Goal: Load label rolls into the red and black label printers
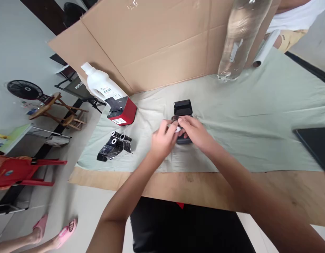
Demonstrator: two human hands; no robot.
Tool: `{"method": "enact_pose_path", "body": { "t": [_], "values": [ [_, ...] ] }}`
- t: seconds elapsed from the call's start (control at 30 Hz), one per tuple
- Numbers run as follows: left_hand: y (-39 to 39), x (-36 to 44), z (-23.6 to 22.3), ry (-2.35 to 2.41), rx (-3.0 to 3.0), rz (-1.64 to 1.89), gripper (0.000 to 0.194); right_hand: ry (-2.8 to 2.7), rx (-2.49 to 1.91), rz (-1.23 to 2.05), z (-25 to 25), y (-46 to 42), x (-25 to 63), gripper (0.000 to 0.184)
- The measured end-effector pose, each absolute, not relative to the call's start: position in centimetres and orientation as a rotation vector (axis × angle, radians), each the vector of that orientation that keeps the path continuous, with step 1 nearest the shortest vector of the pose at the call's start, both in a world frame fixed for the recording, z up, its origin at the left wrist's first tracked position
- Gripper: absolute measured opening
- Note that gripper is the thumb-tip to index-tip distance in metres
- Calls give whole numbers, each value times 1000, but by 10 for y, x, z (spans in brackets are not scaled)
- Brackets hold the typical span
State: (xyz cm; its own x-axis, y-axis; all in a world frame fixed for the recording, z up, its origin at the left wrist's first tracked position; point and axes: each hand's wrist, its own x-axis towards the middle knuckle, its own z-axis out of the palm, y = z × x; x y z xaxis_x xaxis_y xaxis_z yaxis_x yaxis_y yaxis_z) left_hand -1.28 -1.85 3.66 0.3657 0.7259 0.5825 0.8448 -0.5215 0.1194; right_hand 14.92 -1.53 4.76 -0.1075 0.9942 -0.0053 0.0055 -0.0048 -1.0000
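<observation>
A small black device with its lid flipped up (183,108) sits on the pale green cloth (244,116) near the middle of the table. My left hand (163,139) and my right hand (195,131) meet just in front of it, fingers pinched together round a small white piece (177,129). My right hand covers the device's lower half. To the left lie black ribbon rolls with loose black film (114,146).
A red and black box (122,112) and a white bottle (101,85) stand at the left by an upright cardboard sheet (152,38). A clear plastic bottle (237,38) stands at the back, a dark tablet (317,144) at the right edge. Another person's feet in pink sandals (55,233) are lower left.
</observation>
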Motion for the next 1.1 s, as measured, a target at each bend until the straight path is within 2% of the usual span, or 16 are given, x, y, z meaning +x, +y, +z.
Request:
{"method": "enact_pose_path", "body": {
  "t": [0.07,0.17,0.23,0.33,0.47,0.6,0.77,1.1],
  "values": [
    [-16,4,31,-1347,-2435,-1071,28,-1311,-1183,1347,57,-1,153,30],
    [-7,8,25,-1339,-2449,-1317,52,-1440,-1191,1355,70,24,171,25],
    [-3,4,17,-1432,-2435,-1482,64,-1632,-1154,1426,79,37,185,29],
    [-5,-4,1,-1634,-2455,-1724,53,-1923,-1124,1466,84,48,197,36],
    [-12,-4,-11,-1790,-2496,-1926,40,-2092,-1224,1175,69,54,192,36],
    [-16,2,-9,-1857,-2547,-1847,27,-2238,-1290,865,51,55,183,38],
    [-16,3,-10,-1913,-2518,-1788,15,-2331,-1418,631,54,51,178,38],
    [-18,6,-13,-1940,-2571,-1760,12,-2518,-1573,273,50,50,172,41]
  ]
}}
